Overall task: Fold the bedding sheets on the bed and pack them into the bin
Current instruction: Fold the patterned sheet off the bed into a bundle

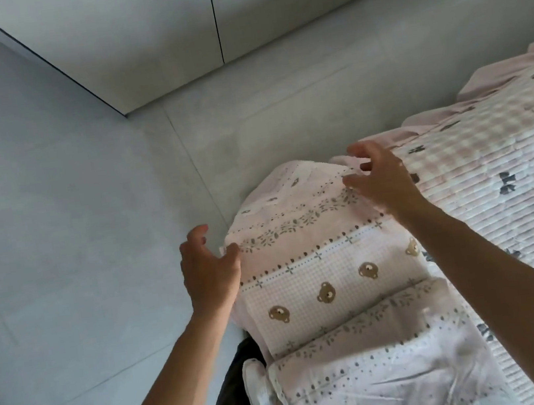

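A pink and white bedding sheet [330,262] with bear faces and leaf borders lies folded into a long strip along the bed's left edge, its far end drooping over the corner. My left hand [208,273] is at the strip's left edge, fingers loosely curved, the thumb touching the cloth. Over the strip's far right corner, my right hand [381,178] has its fingers spread and bent, fingertips at the cloth; no firm hold shows. No bin is in view.
The bed [508,201] carries a pink quilted cover with dark bows and a ruffled edge. Grey tiled floor [70,214] stretches to the left and beyond. White cabinet doors [164,37] stand at the far side. My dark trouser leg [232,398] is against the bed.
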Available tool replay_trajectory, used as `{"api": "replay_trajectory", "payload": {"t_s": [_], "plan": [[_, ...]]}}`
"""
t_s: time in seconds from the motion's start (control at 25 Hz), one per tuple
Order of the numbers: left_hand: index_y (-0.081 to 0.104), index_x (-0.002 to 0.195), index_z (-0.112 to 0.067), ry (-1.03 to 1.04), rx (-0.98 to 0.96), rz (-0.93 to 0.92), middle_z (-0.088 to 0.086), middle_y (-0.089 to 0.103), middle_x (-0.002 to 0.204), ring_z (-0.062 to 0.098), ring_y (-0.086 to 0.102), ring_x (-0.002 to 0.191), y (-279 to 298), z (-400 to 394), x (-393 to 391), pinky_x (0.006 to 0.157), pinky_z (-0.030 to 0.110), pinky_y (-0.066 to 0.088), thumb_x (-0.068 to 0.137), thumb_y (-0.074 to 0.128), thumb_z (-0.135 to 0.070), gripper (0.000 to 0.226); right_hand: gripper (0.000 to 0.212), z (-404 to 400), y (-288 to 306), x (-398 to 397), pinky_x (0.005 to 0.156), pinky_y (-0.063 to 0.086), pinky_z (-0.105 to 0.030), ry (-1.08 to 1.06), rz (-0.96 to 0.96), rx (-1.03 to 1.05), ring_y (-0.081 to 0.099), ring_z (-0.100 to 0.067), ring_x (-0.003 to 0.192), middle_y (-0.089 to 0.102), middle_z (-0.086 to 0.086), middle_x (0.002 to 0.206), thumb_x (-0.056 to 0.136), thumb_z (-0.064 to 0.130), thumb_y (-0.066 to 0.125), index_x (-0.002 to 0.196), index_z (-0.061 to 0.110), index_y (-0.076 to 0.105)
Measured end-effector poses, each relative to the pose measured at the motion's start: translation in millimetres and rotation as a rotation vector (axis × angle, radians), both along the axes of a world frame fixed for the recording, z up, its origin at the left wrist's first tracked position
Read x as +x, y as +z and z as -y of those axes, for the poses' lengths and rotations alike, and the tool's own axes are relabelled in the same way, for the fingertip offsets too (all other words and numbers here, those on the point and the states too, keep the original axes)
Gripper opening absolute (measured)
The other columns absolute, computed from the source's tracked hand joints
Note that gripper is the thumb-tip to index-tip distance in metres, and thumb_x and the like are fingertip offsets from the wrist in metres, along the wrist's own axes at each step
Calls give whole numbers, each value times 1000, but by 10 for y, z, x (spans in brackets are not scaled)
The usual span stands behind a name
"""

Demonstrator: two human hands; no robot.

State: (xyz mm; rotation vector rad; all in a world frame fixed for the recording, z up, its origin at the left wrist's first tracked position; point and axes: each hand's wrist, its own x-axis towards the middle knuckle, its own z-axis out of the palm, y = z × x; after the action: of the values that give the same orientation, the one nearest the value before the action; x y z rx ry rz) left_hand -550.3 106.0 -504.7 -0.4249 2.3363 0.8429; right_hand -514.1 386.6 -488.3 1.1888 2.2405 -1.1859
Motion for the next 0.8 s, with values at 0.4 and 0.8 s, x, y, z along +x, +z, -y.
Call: {"api": "replay_trajectory", "payload": {"t_s": [0.4,0.8], "plan": [[57,131,-18,-1069,191,-534,9,49,145,28,45,134,243,-66,1179,103,51,42,91,51,-23,40,51,200,182,1746,108,41,-51,456,-140,358,42,-31,138,42,-11,152,96,43,47,143,21,44],[31,151,-8,-1322,-170,-465,24,23,157,46,23,143,734,447,3272,109,62,25,69,67,-60,104,88,287,600,3366,71,51,-25,-109,62,-329,70,-20,89,75,-6,95,46,71,70,110,11,70]]}}
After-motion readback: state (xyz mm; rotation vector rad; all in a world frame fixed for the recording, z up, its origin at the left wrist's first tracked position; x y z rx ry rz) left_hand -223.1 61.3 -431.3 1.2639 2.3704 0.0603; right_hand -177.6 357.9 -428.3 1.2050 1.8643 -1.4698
